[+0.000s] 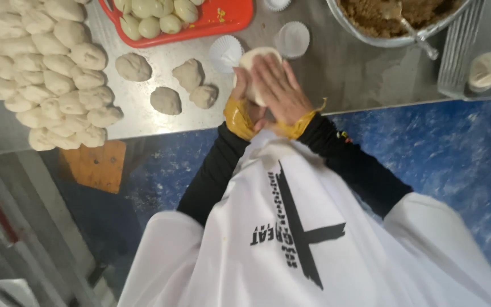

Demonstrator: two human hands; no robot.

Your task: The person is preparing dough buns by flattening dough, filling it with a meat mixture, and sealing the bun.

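Note:
A flat round of pale dough (261,57) is pressed between my two palms above the steel table (348,74). My right hand (279,88) lies on top with its fingers spread over the round. My left hand (241,85) is underneath and mostly hidden; only its edge and thumb side show. Both wrists are wrapped in yellow tape over black sleeves. Several greyish dough lumps (166,100) lie on the table just left of my hands.
A large heap of white dough balls (46,74) fills the table's left. A red tray (223,20) with balls sits at the back. White paper cups (292,38) stand near my hands. A metal bowl of brown filling (393,17) holds a spoon; a ridged tray (461,51) is at the right.

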